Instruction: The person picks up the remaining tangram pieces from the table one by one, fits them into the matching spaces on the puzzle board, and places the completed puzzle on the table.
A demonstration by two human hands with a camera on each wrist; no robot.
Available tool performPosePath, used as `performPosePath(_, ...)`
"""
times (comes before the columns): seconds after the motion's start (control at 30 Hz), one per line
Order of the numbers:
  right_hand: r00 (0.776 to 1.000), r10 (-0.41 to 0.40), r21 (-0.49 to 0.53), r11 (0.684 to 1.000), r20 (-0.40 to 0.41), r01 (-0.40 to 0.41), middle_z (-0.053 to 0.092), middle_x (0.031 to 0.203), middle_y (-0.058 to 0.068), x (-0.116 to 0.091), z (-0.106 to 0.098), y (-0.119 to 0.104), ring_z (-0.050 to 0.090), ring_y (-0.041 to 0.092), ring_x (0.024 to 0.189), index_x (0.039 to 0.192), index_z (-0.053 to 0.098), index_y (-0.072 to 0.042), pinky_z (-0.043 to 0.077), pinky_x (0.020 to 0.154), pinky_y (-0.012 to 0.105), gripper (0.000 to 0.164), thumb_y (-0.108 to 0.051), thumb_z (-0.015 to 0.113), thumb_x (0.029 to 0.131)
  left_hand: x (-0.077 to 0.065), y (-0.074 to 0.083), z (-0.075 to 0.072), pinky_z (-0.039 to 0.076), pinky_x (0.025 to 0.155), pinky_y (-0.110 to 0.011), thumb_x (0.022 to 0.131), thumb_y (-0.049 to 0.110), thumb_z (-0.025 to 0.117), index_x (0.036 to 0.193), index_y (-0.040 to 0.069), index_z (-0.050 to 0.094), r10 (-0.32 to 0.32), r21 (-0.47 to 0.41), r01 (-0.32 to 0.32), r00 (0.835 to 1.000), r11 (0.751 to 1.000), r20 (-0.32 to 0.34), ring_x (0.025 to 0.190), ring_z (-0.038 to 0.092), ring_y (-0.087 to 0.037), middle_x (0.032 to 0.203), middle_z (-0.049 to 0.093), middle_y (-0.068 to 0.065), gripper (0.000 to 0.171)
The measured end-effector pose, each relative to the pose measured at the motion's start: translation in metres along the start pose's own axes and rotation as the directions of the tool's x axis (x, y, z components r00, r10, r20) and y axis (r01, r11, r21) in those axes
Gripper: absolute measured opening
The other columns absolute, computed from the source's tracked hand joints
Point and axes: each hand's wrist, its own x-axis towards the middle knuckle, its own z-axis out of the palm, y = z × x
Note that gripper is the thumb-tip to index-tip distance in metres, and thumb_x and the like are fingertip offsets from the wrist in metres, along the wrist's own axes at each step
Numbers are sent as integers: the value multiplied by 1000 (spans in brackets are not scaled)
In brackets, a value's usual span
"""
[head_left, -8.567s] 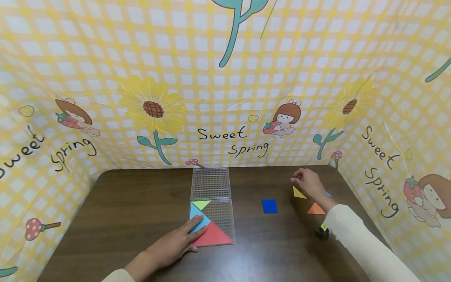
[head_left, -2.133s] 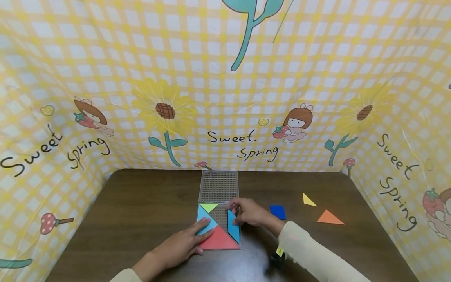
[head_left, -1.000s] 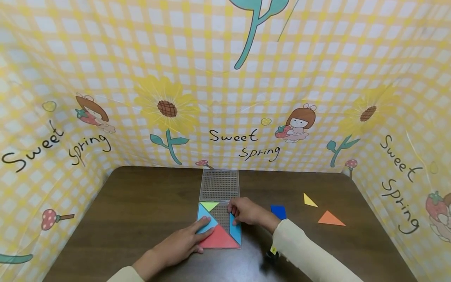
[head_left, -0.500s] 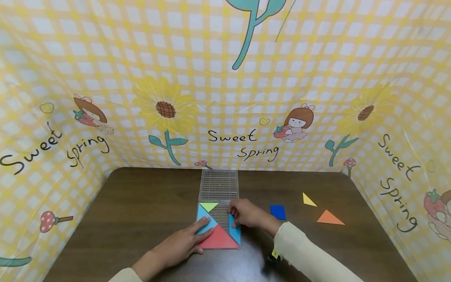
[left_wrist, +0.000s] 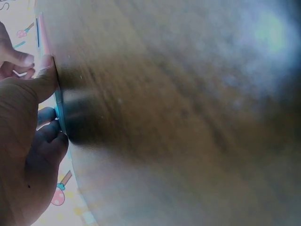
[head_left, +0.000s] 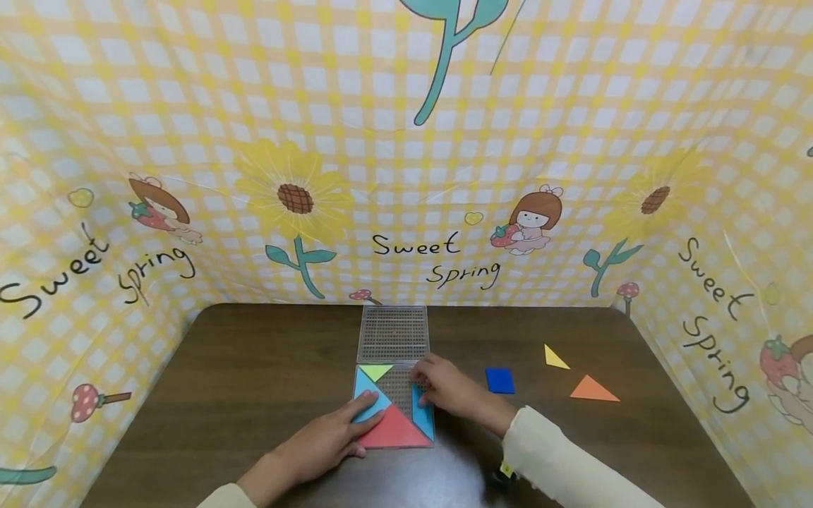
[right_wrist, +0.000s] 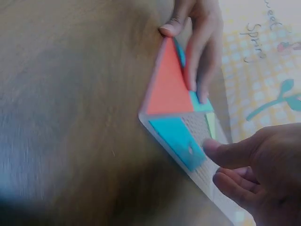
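A clear hinged tangram case lies unfolded, its gridded near half [head_left: 395, 386] filled partly with flat pieces. My left hand [head_left: 327, 434] rests on its left side, straight fingers over the light-blue triangle [head_left: 364, 383] and red triangle [head_left: 399, 429], thumb at the near edge. A light-green triangle [head_left: 375, 372] sits in the far left corner. Along the right side lies a light-blue parallelogram [right_wrist: 176, 139]. Over its far end is my right hand [head_left: 447, 384]; the right wrist view shows the thumb [right_wrist: 218, 151] close to the piece and a gap between thumb and fingers.
Right of the case, a dark-blue square [head_left: 500, 381], a yellow triangle [head_left: 555, 358] and an orange triangle [head_left: 594, 389] lie on the brown table [head_left: 267, 367]. The case's other half [head_left: 394, 335] reaches back towards the checked cloth [head_left: 406, 176] that surrounds the table.
The right hand came from the table's right side, and the light-blue parallelogram now lies in the case. Since half a second ago its fingers have eased back slightly. The left hand stays put.
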Motion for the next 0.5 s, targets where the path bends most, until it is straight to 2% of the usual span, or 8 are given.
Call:
performPosePath(0.1, 996, -18, -57, 998, -87, 13, 57, 100, 3, -8, -13, 14, 57, 14, 89, 108, 64, -5, 52, 76, 26, 30, -14, 77, 82, 0, -2, 0, 51, 92, -42, 96, 44, 54, 150, 28, 34, -6, 6, 6, 1000, 1000, 12, 136, 42, -32, 160, 22, -7, 60)
performPosePath(0.2, 992, 8, -125, 992, -122, -24, 56, 96, 4, -23, -26, 38, 56, 18, 90, 103, 64, -5, 52, 78, 33, 29, -17, 78, 81, -1, -1, 1, 52, 91, -42, 96, 45, 53, 150, 29, 33, -16, -2, 16, 1000, 1000, 25, 135, 43, -32, 160, 21, -6, 60)
performPosePath(0.3, 992, 72, -157, 984, -107, -88, 55, 97, 6, -38, -37, 63, 54, 21, 91, 103, 64, -4, 49, 80, 40, 32, -19, 80, 78, -1, 0, 1, 52, 91, -42, 95, 44, 54, 149, 28, 35, -8, 4, 8, 1000, 1000, 12, 134, 44, -33, 160, 23, -6, 60)
performPosePath(0.4, 989, 135, -156, 977, -68, -144, 54, 99, 7, -50, -44, 84, 51, 22, 92, 107, 64, -4, 47, 80, 41, 38, -20, 81, 77, 0, 0, 0, 52, 91, -43, 95, 44, 55, 149, 27, 36, 3, 7, -3, 1000, 1000, -3, 135, 43, -33, 159, 24, -7, 59)
performPosePath(0.5, 988, 145, -155, 976, -56, -152, 55, 98, 7, -56, -48, 98, 50, 20, 91, 108, 64, -4, 46, 80, 41, 41, -22, 82, 76, 2, 0, 0, 52, 91, -42, 95, 43, 55, 149, 27, 36, 11, 10, -11, 1000, 1000, -16, 133, 46, -33, 159, 25, -8, 59)
